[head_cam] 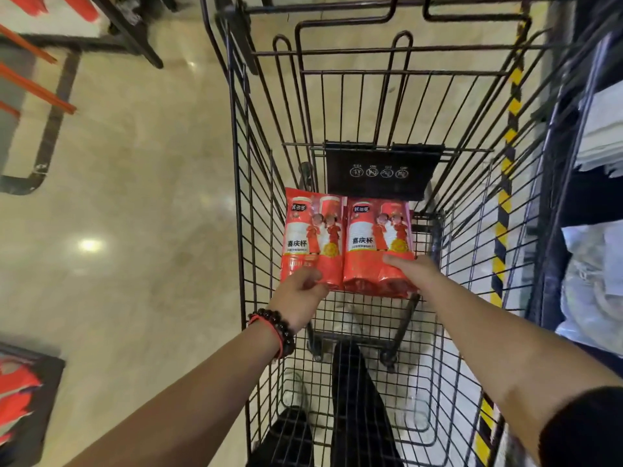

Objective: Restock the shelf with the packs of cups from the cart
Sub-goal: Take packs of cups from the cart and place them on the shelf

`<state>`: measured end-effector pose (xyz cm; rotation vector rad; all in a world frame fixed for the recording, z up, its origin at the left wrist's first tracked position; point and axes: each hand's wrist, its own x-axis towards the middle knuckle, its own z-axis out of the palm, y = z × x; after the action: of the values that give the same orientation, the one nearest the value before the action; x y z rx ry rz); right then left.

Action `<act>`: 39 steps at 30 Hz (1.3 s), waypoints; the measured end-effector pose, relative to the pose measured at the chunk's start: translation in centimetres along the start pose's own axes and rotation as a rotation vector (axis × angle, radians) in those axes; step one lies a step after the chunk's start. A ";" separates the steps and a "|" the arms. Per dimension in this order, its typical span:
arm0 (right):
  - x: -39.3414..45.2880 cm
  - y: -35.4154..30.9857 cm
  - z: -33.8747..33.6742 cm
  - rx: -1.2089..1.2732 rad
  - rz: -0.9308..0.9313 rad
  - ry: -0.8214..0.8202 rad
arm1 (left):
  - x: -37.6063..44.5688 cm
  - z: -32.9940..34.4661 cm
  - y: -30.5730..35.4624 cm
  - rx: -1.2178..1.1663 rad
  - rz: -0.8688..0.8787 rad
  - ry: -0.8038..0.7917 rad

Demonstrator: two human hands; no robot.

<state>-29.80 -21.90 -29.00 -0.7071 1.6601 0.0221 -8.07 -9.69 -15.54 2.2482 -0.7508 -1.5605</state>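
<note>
Head view — hands (305, 291) on cup packs (347, 241)

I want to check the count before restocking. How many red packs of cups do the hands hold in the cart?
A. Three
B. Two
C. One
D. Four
B: two red packs lie side by side in the cart, the left pack under the left hand and the right pack under the right hand.
</note>
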 end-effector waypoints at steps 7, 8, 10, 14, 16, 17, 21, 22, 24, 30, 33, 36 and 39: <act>-8.1 4.2 0.8 0.286 -0.070 -0.076 | -2.0 -0.7 0.4 -0.116 -0.053 -0.032; -9.7 4.6 1.0 0.299 -0.099 -0.096 | -2.2 -0.8 0.5 -0.131 -0.051 -0.052; -12.6 5.2 1.6 0.328 -0.172 -0.149 | -2.8 -1.1 0.7 -0.181 -0.043 -0.098; -17.0 5.3 2.6 0.296 -0.357 -0.314 | -4.2 -2.2 1.2 -0.323 0.039 -0.123; -18.3 4.5 3.3 0.255 -0.424 -0.349 | -4.9 -3.0 1.4 -0.369 0.143 -0.111; -18.8 3.9 3.7 0.233 -0.445 -0.355 | -5.3 -3.4 1.4 -0.395 0.176 -0.080; -19.2 1.7 4.3 0.116 -0.481 -0.426 | -6.8 -5.6 0.4 -0.458 0.211 0.095; -19.1 1.1 4.5 0.107 -0.481 -0.454 | -7.0 -6.2 0.0 -0.467 0.210 0.125; -18.2 -0.2 5.1 0.086 -0.477 -0.431 | -7.4 -7.5 -0.8 -0.471 0.198 0.175; -10.9 -3.0 7.7 -0.041 -0.386 -0.157 | -8.0 -10.1 -4.1 -0.446 0.163 0.330; -6.8 -4.3 9.3 -0.123 -0.315 -0.093 | -8.0 -10.5 -5.5 -0.443 0.152 0.320; -3.0 -5.2 10.6 -0.185 -0.233 -0.028 | -8.4 -10.7 -6.0 -0.402 0.169 0.325; -0.5 -5.9 11.9 -0.189 -0.130 -0.055 | -8.8 -10.8 -5.8 -0.377 0.183 0.307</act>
<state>-16.53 -21.77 -29.13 -0.9481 1.5696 0.1064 1.04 -0.35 -7.82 2.0097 -0.5089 -1.1272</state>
